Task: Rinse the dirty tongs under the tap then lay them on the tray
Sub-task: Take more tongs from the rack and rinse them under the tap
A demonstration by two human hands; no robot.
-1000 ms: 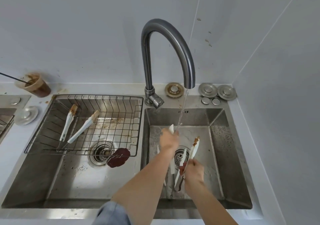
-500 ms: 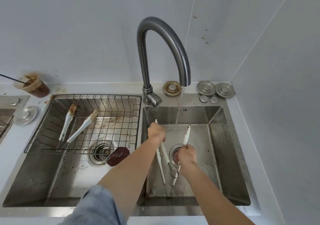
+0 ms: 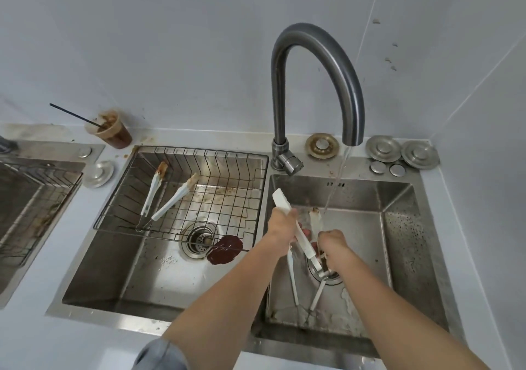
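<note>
Both my hands hold one pair of white-tipped tongs (image 3: 301, 238) over the right sink basin (image 3: 398, 227). My left hand (image 3: 281, 224) grips the left arm, whose white tip sticks up past my fingers. My right hand (image 3: 331, 241) grips the other arm, whose sauce-stained tip (image 3: 315, 216) sits just left of the water stream (image 3: 336, 184) falling from the curved tap (image 3: 318, 65). A second pair of tongs (image 3: 293, 281) lies on the basin floor below my hands. A dirty pair of tongs (image 3: 168, 199) lies in the wire basket tray (image 3: 227, 176) over the left basin.
A brown sauce blob (image 3: 225, 251) sits by the left basin's drain (image 3: 199, 238). A sauce cup with a black straw (image 3: 112, 130) stands on the counter at the back left. Metal sink plugs (image 3: 398, 150) lie behind the right basin. Walls close off the back and right.
The camera view has shifted left and closer. My hands have drawn nearer together, and the stained tip now sits beside the water stream. My left hand holds a white tip higher.
</note>
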